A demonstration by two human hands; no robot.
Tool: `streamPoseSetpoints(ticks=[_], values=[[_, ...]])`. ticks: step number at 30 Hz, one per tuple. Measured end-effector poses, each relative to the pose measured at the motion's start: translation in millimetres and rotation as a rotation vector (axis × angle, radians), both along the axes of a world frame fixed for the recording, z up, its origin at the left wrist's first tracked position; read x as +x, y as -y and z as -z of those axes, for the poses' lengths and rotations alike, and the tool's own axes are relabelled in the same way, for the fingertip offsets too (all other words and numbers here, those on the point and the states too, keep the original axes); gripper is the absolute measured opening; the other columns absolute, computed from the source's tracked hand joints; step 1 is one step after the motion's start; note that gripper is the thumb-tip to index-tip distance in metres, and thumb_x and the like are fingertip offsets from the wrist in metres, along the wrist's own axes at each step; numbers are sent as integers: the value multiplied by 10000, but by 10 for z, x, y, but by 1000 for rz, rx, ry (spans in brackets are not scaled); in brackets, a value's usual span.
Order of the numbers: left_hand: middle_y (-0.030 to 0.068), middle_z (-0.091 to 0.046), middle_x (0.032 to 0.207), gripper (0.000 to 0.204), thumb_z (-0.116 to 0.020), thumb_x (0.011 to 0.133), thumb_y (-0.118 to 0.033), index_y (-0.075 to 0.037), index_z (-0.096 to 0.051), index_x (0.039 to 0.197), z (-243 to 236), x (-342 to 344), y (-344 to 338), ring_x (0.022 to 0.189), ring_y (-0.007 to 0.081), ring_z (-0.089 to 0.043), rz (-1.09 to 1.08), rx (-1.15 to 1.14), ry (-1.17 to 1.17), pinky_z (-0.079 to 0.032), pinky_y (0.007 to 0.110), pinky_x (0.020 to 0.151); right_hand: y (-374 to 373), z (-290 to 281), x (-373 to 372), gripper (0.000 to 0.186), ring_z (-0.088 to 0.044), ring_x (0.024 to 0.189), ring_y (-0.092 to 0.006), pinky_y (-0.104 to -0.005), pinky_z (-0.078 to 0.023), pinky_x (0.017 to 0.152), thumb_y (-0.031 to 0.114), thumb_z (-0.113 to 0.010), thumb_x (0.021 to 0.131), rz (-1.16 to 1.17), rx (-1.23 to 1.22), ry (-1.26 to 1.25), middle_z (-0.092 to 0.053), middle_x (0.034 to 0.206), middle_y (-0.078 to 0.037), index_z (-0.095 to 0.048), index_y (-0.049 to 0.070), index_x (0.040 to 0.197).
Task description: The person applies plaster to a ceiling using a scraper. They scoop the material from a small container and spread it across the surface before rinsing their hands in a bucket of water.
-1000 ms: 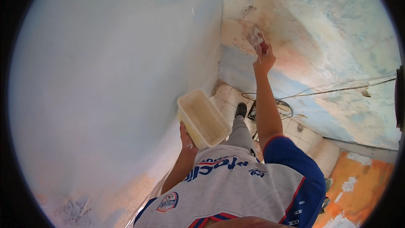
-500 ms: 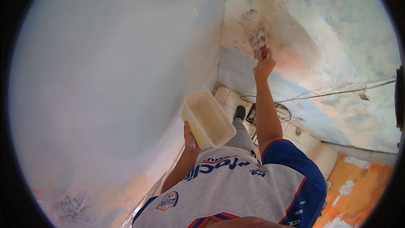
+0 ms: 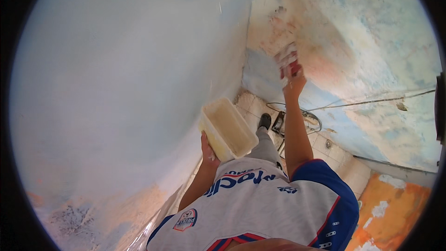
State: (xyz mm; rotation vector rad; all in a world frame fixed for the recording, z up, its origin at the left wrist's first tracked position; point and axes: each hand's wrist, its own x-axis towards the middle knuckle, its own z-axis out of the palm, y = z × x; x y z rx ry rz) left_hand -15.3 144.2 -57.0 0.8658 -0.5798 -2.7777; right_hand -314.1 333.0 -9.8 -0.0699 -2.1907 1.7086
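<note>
My right hand (image 3: 293,79) grips a red putty knife (image 3: 287,57) smeared with white, slightly blurred, against the stained, patchy right wall (image 3: 334,42); whether the blade touches it I cannot tell. My left hand (image 3: 209,151) holds a cream rectangular plastic tub (image 3: 227,128) by its left side, low in front of my body; it has a thin pale residue inside. The smooth pale left wall (image 3: 116,74) rises beside the tub.
Below lie a tiled floor (image 3: 246,102), my dark shoe (image 3: 265,121) and a coiled cable with a dark object (image 3: 281,122). A cable (image 3: 371,100) runs along the right wall. An orange patched surface (image 3: 381,218) is at lower right.
My right hand and the putty knife have moved down along the right wall, with the blade turning slightly. The tub has shifted a little.
</note>
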Motion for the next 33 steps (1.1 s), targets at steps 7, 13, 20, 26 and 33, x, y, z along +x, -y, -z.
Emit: streamPoseSetpoints(ticks=[7,13,20,26,33], values=[[83,-533,1378,613,-420,986,-551,-130,-414,1431,-24,-38,43,1240,281,-529,40,54,-77,-438,449,1044,-129,-299,1018,235,-636,791,-131,-275,-511,690,29,-670,890,-456,-419,299,-679,945,-55,-554,28,1095],[91,-521,1387,619,-415,989,-545,-136,-378,1452,-188,-305,81,1253,282,-519,180,31,-215,-437,455,1051,-434,-864,1564,243,-647,933,-134,-256,-518,786,-33,-650,876,-625,-444,289,-687,994,-68,-614,30,1108],[88,-501,1410,628,-415,984,-559,-145,-383,1455,-628,-400,-54,1265,279,-511,360,95,-354,-429,456,1061,-667,-1015,2074,182,-648,1081,-273,-336,-541,874,-28,-638,876,-591,35,-250,-661,1147,-178,-689,26,1043],[72,-513,1397,627,-433,979,-553,-141,-391,1449,-841,-518,-182,1243,264,-529,365,136,-425,-445,441,1052,-701,-1093,2298,358,-617,1133,-238,-342,-500,966,-122,-607,768,-484,76,-175,-497,1381,-136,-712,39,1071],[82,-516,1390,637,-409,977,-569,-140,-390,1447,-1059,-448,-524,1244,269,-530,297,26,-416,-457,442,1041,-1281,-1168,2342,452,-586,1169,-225,-351,-436,1052,29,-687,782,-764,-333,45,-625,1229,-130,-633,-6,1229]])
